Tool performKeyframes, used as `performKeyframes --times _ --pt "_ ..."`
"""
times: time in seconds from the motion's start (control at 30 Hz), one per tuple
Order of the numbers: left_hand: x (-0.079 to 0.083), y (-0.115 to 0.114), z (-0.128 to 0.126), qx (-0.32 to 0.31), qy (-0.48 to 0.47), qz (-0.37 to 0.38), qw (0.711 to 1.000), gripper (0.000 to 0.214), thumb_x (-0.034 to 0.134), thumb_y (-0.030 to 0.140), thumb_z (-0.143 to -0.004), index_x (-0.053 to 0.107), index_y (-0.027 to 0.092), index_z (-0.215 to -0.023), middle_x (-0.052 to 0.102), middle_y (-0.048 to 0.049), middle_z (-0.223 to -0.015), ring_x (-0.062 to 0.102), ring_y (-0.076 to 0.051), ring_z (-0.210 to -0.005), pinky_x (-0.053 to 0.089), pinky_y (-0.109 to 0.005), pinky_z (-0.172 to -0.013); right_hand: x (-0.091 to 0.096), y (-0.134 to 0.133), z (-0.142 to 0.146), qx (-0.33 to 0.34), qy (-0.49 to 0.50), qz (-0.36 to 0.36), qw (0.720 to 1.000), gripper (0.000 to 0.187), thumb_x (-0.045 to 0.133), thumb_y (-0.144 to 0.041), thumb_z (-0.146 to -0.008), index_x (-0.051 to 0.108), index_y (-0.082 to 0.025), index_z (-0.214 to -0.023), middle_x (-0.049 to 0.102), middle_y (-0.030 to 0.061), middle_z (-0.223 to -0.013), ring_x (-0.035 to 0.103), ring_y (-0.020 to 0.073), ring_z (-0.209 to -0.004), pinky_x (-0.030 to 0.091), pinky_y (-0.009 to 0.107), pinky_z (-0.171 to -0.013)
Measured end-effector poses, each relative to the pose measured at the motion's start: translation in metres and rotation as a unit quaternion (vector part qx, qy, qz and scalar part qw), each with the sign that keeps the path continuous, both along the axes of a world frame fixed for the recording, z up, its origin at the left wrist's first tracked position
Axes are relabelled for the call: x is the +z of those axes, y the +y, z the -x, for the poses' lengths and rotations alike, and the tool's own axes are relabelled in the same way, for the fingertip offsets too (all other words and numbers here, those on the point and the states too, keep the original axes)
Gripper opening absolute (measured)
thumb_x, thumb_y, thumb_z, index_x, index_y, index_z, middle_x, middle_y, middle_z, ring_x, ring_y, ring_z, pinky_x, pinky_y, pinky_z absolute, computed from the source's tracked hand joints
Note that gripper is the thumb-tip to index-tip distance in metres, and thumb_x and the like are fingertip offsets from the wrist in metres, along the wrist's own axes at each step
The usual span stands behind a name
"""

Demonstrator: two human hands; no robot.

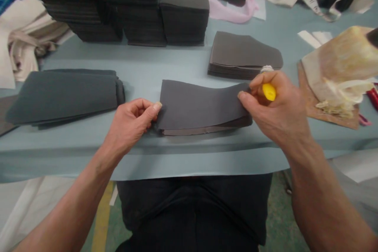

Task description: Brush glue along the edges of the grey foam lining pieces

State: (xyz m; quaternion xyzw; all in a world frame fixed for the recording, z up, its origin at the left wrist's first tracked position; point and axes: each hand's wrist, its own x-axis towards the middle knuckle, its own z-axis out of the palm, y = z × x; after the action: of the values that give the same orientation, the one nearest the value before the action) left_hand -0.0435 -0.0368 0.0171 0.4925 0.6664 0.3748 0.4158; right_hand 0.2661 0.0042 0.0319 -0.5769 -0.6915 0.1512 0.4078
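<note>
A dark grey cut sheet (pixel 203 104), curved along its top edge, is stretched between my hands above a small pile of like pieces (pixel 201 130). My left hand (pixel 134 120) is closed, thumb and forefinger pinching the sheet's left end. With thumb and finger, my right hand (pixel 277 106) grips the upper right corner. Tucked in that same hand is a slim tool with a yellow end (pixel 269 92) and a whitish part behind the fingers; its kind cannot be made out. Just behind lies another stack of dark grey pieces (pixel 242 49).
Dark greenish pieces (pixel 65 94) lie to the left. Tall black stacks (pixel 141 8) stand at the back. On the right, a stained, glue-crusted container (pixel 339 59) rests on a brown board (pixel 348 120). Pale strips (pixel 313 39) and cloth scraps (pixel 26 35) lie on the blue-grey tabletop (pixel 189 163).
</note>
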Motion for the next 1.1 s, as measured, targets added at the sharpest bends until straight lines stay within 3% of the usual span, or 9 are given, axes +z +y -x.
performKeyframes --times 0.43,0.63,0.77,0.97,1.03,1.1 --pt "0.015 -0.004 -0.012 -0.038 0.009 0.003 0.999 0.035 0.079 0.047 -0.078 0.063 0.02 -0.063 0.045 0.005 -0.055 0.031 -0.008 -0.051 0.028 -0.025 -0.051 -0.005 -0.001 -0.011 -0.014 0.037 0.002 0.999 0.019 0.077 -0.024 -0.083 0.062 -0.025 -0.094 0.058 -0.003 -0.079 0.053 0.0135 -0.065 0.045 0.031 -0.059" --pt "0.007 -0.004 -0.006 -0.022 0.014 0.009 1.0 0.038 0.078 0.053 -0.078 0.063 0.021 -0.067 0.052 0.0033 -0.058 0.039 -0.01 -0.051 0.03 -0.024 -0.049 -0.009 0.0 -0.017 -0.024 0.055 0.025 0.998 0.019 0.078 -0.025 -0.08 0.063 -0.025 -0.092 0.058 -0.0031 -0.078 0.053 0.0136 -0.063 0.043 0.032 -0.059" --pt "0.0 -0.005 0.0 -0.016 0.024 0.011 1.0 0.036 0.076 0.056 -0.08 0.069 0.02 -0.077 0.063 -0.0001 -0.065 0.052 -0.012 -0.055 0.042 -0.025 -0.052 -0.01 0.004 -0.016 -0.023 0.055 0.034 0.998 0.022 0.078 -0.023 -0.079 0.061 -0.025 -0.093 0.058 -0.003 -0.078 0.052 0.0137 -0.063 0.043 0.032 -0.059" --pt "0.006 0.001 0.003 0.018 0.109 -0.122 0.986 0.025 0.071 0.047 -0.089 0.074 0.022 -0.088 0.073 -0.0021 -0.083 0.063 -0.016 -0.072 0.051 -0.031 -0.068 -0.012 0.006 -0.017 -0.014 0.045 0.058 0.997 0.021 0.077 -0.025 -0.08 0.061 -0.025 -0.094 0.057 -0.0038 -0.077 0.052 0.0136 -0.063 0.043 0.031 -0.059" --pt "0.01 0.001 0.001 0.011 0.14 -0.169 0.976 0.027 0.076 0.048 -0.088 0.075 0.024 -0.101 0.078 -0.0037 -0.102 0.069 -0.02 -0.088 0.057 -0.034 -0.083 -0.013 0.006 -0.018 -0.02 0.036 0.054 0.998 0.021 0.077 -0.027 -0.081 0.062 -0.025 -0.095 0.059 -0.0037 -0.077 0.053 0.014 -0.063 0.044 0.031 -0.06" --pt "0.011 -0.002 -0.001 -0.031 0.171 -0.222 0.959 0.045 0.084 0.054 -0.082 0.075 0.026 -0.117 0.078 -0.0056 -0.123 0.071 -0.026 -0.111 0.057 -0.04 -0.104 -0.014 0.004 -0.018 -0.028 0.024 0.048 0.998 0.022 0.077 -0.03 -0.081 0.063 -0.025 -0.097 0.06 -0.0039 -0.077 0.054 0.0143 -0.062 0.044 0.032 -0.06"
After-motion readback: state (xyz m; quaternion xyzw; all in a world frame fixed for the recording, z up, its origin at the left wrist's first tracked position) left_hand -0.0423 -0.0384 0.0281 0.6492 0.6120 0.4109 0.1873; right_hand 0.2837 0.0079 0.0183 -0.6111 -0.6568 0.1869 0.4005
